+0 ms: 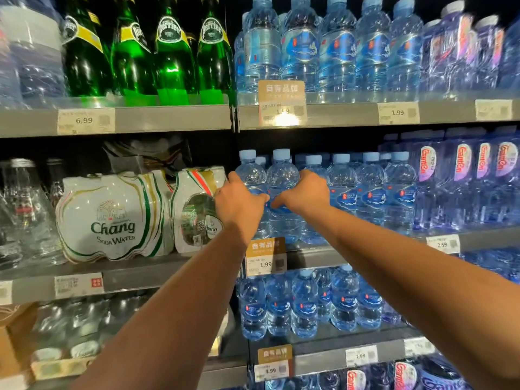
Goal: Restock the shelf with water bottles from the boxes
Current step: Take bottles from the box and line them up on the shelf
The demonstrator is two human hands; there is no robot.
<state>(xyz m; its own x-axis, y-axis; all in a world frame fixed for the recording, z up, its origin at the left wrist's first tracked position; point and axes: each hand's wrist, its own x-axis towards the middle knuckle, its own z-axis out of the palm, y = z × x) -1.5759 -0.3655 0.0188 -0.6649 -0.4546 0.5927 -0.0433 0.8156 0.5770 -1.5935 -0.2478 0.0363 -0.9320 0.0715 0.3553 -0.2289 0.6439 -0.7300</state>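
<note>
Supermarket shelving on dark backing, grey shelf edges hung with price tags. Both bare arms stretched forward to the middle shelf (315,256). Left hand (239,205) wrapped round the left-end bottle (250,174) of the front row, fingers curled behind its far side, thumb lying across the front toward the middle bottle (282,178). Right hand (305,192) wrapped likewise round the third bottle (314,164), fingers up over its shoulder, thumb pointing inward at the same middle bottle. Middle bottle upright between the two hands, close against both neighbours. All three clear and blue-capped, at the front edge of the shelf; resting on it or lifted just clear, impossible to tell. Just right of the right hand, more water bottles (371,190) of the same kind in a row, side by side. Further right, purple-labelled Ganten bottles (464,178). Just left of the left hand, white Chang soda water packs (112,218); beyond them, clear glass bottles (22,198), blurred. Directly below the hands, a brown-topped price tag (266,257) reading 1.99, and under it smaller water bottles (304,305) on a lower shelf. Above the hands, taller water bottles (337,49); above and to the left, green Perrier bottles (174,57).
</note>
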